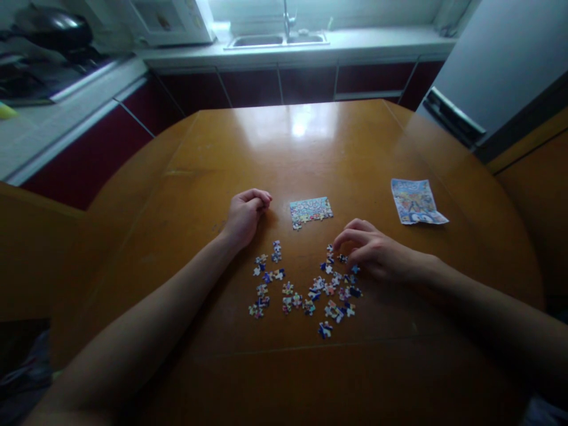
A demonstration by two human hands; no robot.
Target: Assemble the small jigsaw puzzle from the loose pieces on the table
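Note:
My left hand [245,214] rests on the table left of a partly assembled jigsaw puzzle [312,209]. Its fingers are curled closed, and nothing shows in them. Over the right side of the loose pieces hovers or rests my right hand [377,248], fingers bent and apart. Its fingertips are close to a small puzzle piece [342,258]; whether they touch it I cannot tell. Loose jigsaw pieces [329,289] lie in a cluster in front of me, with another group of pieces [261,290] to the left. The assembled part has a straight top edge and a jagged lower edge.
A creased printed sheet [415,202] lies at the right on the wooden table [213,154]. Beyond the table are a counter with a sink [257,41], a stove with a dark pan [53,26] at the left, and a pale fridge [501,65] at the right.

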